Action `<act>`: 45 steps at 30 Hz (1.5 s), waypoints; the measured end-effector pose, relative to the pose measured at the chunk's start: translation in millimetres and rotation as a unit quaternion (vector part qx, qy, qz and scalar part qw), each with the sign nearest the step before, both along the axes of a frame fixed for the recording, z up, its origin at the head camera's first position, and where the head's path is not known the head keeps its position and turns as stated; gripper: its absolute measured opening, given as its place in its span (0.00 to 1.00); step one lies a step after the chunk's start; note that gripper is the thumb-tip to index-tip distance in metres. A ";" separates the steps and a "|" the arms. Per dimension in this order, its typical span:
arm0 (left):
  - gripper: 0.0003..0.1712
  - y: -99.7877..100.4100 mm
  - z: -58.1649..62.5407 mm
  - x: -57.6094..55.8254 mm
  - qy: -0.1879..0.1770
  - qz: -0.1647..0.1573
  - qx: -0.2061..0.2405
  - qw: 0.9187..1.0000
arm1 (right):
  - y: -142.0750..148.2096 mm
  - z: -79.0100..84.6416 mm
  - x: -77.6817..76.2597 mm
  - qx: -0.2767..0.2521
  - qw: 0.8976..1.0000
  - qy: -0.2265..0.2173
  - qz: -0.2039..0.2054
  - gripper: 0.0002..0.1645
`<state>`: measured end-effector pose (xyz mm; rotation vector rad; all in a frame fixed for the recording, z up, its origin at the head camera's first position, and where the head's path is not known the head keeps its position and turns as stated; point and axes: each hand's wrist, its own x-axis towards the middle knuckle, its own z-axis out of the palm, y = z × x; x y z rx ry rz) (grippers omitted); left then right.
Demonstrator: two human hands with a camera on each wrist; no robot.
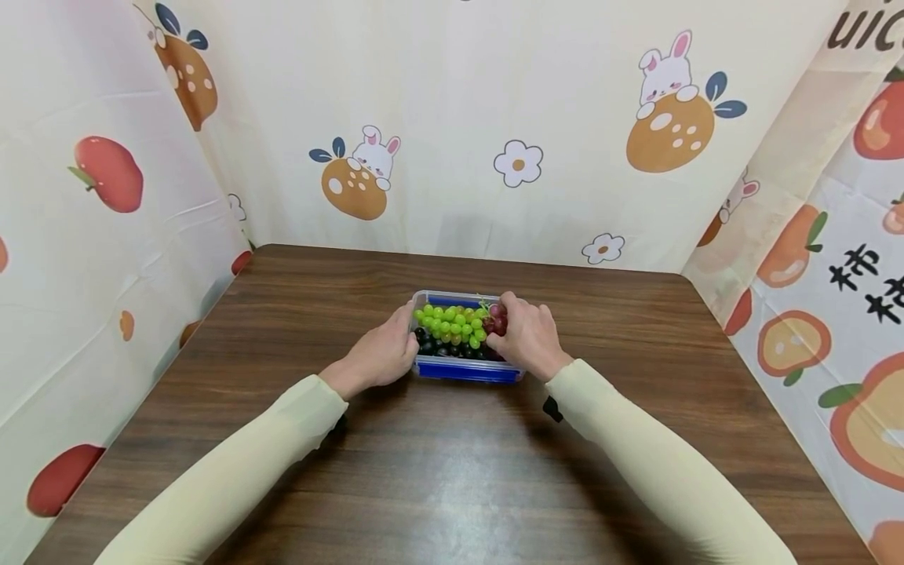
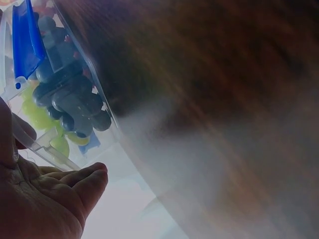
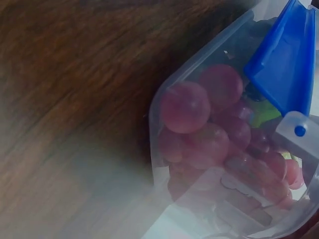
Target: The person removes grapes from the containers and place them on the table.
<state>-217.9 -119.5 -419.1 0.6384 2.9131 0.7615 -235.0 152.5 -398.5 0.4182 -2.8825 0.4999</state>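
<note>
A clear plastic food container (image 1: 467, 370) with blue clips sits on the table, filled with grapes. Green grapes (image 1: 452, 318) lie across the top, dark grapes (image 1: 459, 351) are along the near side, and red grapes (image 1: 497, 318) are at the right end. My left hand (image 1: 381, 349) grips the container's left end; in the left wrist view its fingers (image 2: 89, 181) lie along the outside of the wall. At the right end, my right hand (image 1: 530, 333) reaches over the rim, thumb and fingers around the red grapes, which press against the clear wall in the right wrist view.
The brown wooden table (image 1: 452, 471) extends around the container. Behind it hangs a pale curtain (image 1: 452, 157) printed with rabbits and fruit, and similar cloth (image 1: 798, 275) stands along the sides. A blue clip (image 3: 286, 59) hangs at the container's side.
</note>
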 end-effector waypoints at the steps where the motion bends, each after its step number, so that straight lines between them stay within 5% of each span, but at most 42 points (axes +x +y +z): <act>1: 0.39 0.0 -0.2 0.0 -0.001 0.000 0.001 1.000 | 0.4 -0.5 -0.1 -0.004 1.000 -0.002 -0.002 0.23; 16: 0.38 -0.5 -2.0 -0.6 0.002 -0.002 0.001 1.000 | 5.4 8.8 4.1 -0.065 0.998 -0.012 -0.022 0.23; 30: 0.38 -0.7 -2.7 -1.7 0.005 -0.003 -0.002 1.000 | 6.6 35.9 10.1 -0.114 0.993 -0.007 -0.027 0.28; 45: 0.38 -1.1 -3.1 -2.1 0.007 -0.007 -0.005 1.000 | 17.7 61.1 12.2 -0.141 0.989 0.021 -0.026 0.22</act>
